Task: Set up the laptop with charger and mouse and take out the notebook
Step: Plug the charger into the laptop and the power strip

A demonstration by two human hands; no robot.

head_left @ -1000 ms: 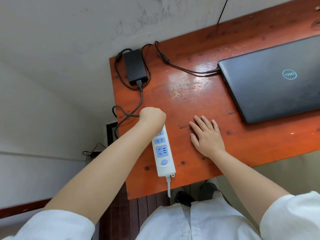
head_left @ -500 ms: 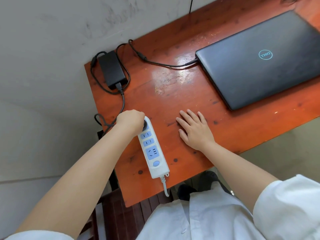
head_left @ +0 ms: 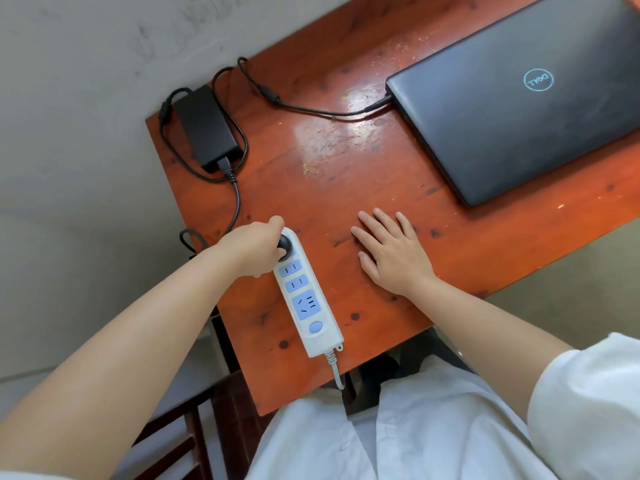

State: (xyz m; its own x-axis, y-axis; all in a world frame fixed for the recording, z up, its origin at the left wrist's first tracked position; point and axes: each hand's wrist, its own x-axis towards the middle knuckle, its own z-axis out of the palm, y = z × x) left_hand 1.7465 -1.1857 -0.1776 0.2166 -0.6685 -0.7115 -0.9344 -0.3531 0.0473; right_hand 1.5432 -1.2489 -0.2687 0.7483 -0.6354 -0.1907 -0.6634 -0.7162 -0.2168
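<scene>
Centrally, a black plug (head_left: 284, 244) is gripped by the closed fingers (head_left: 275, 224) of the left hand (head_left: 254, 249) at the far end of a white power strip (head_left: 304, 299), near the left front edge of the red wooden surface (head_left: 346, 161). The right hand (head_left: 393, 256) is laid flat, open and empty. A charger brick (head_left: 207, 128) is seen at the far left corner, cabled to the closed laptop (head_left: 526, 109) at the right.

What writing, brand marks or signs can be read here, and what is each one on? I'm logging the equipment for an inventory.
"DELL": round logo on the closed lid of the laptop, seen upside down from this view.
Power strip: only socket slots and a blue button, no readable text.
Charger brick: no label visible on its top face.
Nothing else carries writing.
</scene>
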